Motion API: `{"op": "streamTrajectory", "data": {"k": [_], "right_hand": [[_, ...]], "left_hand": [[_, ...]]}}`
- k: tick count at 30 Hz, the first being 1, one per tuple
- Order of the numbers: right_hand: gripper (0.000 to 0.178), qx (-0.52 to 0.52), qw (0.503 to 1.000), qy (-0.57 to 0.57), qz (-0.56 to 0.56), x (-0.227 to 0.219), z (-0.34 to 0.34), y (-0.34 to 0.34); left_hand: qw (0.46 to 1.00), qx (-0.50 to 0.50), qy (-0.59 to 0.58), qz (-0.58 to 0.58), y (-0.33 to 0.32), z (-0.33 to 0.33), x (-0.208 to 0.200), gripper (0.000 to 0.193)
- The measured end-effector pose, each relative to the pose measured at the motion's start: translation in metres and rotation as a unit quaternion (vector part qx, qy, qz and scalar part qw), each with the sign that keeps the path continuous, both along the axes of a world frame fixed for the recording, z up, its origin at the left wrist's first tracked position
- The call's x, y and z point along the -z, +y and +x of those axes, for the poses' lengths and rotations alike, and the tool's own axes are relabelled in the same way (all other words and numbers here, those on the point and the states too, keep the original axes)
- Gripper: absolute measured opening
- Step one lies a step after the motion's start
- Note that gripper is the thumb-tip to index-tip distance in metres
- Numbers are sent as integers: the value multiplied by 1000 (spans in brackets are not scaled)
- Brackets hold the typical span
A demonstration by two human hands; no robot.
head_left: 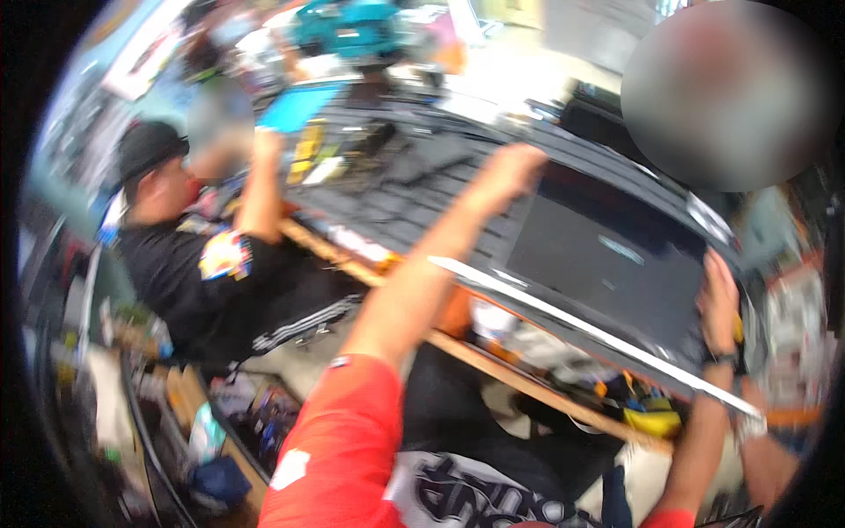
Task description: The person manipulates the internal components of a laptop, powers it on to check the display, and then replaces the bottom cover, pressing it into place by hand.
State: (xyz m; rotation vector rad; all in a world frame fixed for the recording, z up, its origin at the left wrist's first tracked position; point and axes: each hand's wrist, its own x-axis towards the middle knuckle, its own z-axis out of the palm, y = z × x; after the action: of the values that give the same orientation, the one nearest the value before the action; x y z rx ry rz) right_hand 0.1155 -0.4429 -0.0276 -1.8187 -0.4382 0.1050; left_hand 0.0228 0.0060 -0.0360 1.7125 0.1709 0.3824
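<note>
The dark panel [607, 282] spans your hands, on or above the ribbed mat [418, 207]. Your right hand [719, 295] grasps its right edge, probably steadying it; blur hides whether your left hand [518, 167] grips the far-left corner. Nearer you, a white strip [598, 321] bars the way; leftward, a co-worker [189, 273].

A dark, ribbed counter [431, 189] with a wooden rail [563, 407] along its near side.
A dark rectangular panel [607, 255] covers the right part, on the surface or just above it, which I cannot tell; a bright blue sheet [299, 107] lies toward the far left, near a yellow item [306, 151] too blurred to identify.
</note>
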Motion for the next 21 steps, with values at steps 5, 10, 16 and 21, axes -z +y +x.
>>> {"op": "streamTrajectory", "data": {"k": [5,10,16,21], "right_hand": [[42,47,998,50,-8,6,0,-20],[45,80,995,32,43,28,4,-17],[44,93,992,69,47,22,3,-17],[45,48,992,97,63,8,-8,-6]], "left_hand": [[984,109,-47,-131,-14,16,6,28],[984,87,-35,-155,-20,23,7,28],[987,89,-61,-117,-17,34,16,21],[984,104,-2,-147,-10,28,10,19]]}}
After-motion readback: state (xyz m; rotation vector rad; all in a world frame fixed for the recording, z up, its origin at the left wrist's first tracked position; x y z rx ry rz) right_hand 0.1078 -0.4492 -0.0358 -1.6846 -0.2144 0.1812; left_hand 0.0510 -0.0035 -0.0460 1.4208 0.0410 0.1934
